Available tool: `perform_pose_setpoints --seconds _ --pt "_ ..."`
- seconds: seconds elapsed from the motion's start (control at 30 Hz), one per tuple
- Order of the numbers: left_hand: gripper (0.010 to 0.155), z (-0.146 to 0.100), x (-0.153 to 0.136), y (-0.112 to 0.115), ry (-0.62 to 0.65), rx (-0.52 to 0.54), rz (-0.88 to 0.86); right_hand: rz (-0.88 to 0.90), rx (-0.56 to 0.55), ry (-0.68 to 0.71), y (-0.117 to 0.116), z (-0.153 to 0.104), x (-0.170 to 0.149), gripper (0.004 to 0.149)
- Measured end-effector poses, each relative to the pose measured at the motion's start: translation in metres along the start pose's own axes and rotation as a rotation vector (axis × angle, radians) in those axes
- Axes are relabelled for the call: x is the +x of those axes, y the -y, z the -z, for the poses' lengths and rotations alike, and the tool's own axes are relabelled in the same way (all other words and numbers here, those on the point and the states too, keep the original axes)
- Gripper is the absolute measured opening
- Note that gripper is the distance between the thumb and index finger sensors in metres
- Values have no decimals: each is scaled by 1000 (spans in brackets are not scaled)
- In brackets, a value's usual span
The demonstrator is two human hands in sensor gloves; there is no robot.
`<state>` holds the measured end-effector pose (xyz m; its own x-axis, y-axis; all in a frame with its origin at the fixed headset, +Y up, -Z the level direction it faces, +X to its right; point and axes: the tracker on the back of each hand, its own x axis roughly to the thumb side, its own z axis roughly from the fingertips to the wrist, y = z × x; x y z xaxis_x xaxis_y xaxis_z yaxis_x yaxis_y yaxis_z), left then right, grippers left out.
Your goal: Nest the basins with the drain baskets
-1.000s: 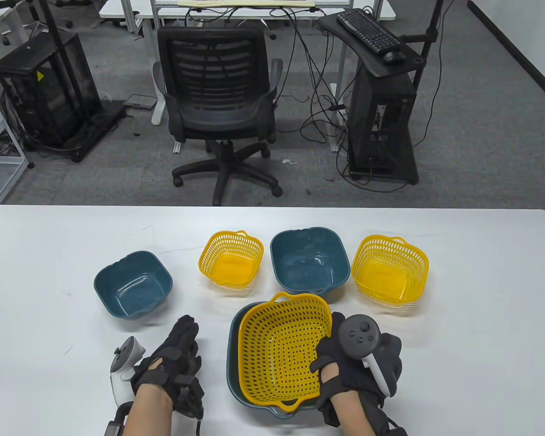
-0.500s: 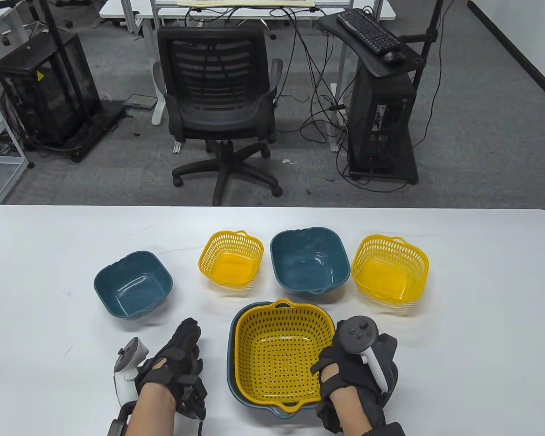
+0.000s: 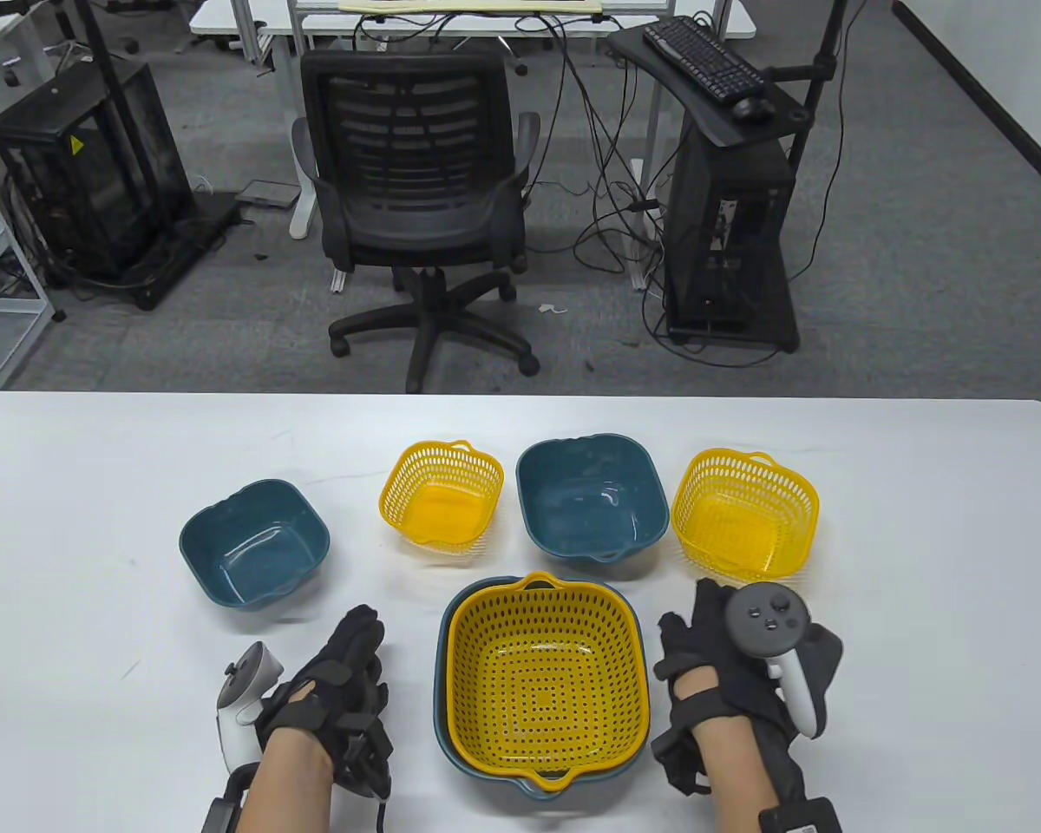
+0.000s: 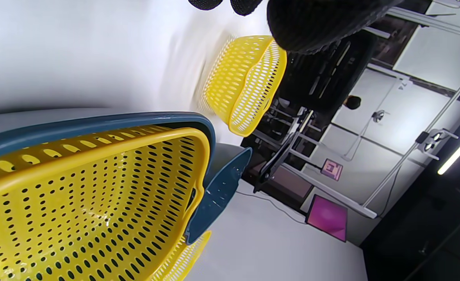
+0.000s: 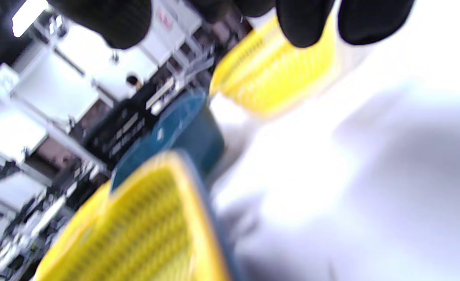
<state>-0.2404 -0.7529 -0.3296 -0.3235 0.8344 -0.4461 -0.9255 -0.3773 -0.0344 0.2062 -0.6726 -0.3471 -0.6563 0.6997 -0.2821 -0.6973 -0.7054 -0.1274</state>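
Note:
A large yellow drain basket (image 3: pixel 542 672) sits nested level inside a large teal basin (image 3: pixel 451 755) at the front centre; both show in the left wrist view, the basket (image 4: pixel 81 203) within the basin rim (image 4: pixel 109 119). My right hand (image 3: pixel 711 642) is open and empty, just right of the nested pair, not touching it. My left hand (image 3: pixel 351 646) rests flat on the table left of the pair, holding nothing. Behind stand a small teal basin (image 3: pixel 254 542), a small yellow basket (image 3: pixel 441 496), a medium teal basin (image 3: pixel 590 496) and a medium yellow basket (image 3: pixel 744 521).
The white table (image 3: pixel 919 538) has a far edge beyond the row of basins. An office chair (image 3: pixel 416 191) and a computer stand (image 3: pixel 729 226) are on the floor behind it. The right wrist view is blurred.
The large yellow basket went from tilted in my right hand to seated level in the large teal basin. My right hand let go and moved right. The left hand stayed put.

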Motion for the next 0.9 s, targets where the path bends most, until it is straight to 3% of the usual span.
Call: perform_pose_setpoints --seconds 0.07,0.2,0.5,0.63,0.73,0.9 --pt "74 -1 2 0 9 -5 -4 -23 -41 -3 18 17 -3 70" --pt "74 -3 7 1 31 -7 -2 -81 -21 -32 36 56 -11 72" --pt "74 -5 13 -1 54 5 15 -56 -8 -239 33 148 -70 84" --pt "74 -4 13 -6 49 32 25 53 -46 -314 28 165 -99 84" --pt "74 -2 12 -6 39 27 27 201 -115 -311 24 167 -114 72" --pt "73 2 9 -7 21 26 26 150 -127 -294 21 169 -120 66"
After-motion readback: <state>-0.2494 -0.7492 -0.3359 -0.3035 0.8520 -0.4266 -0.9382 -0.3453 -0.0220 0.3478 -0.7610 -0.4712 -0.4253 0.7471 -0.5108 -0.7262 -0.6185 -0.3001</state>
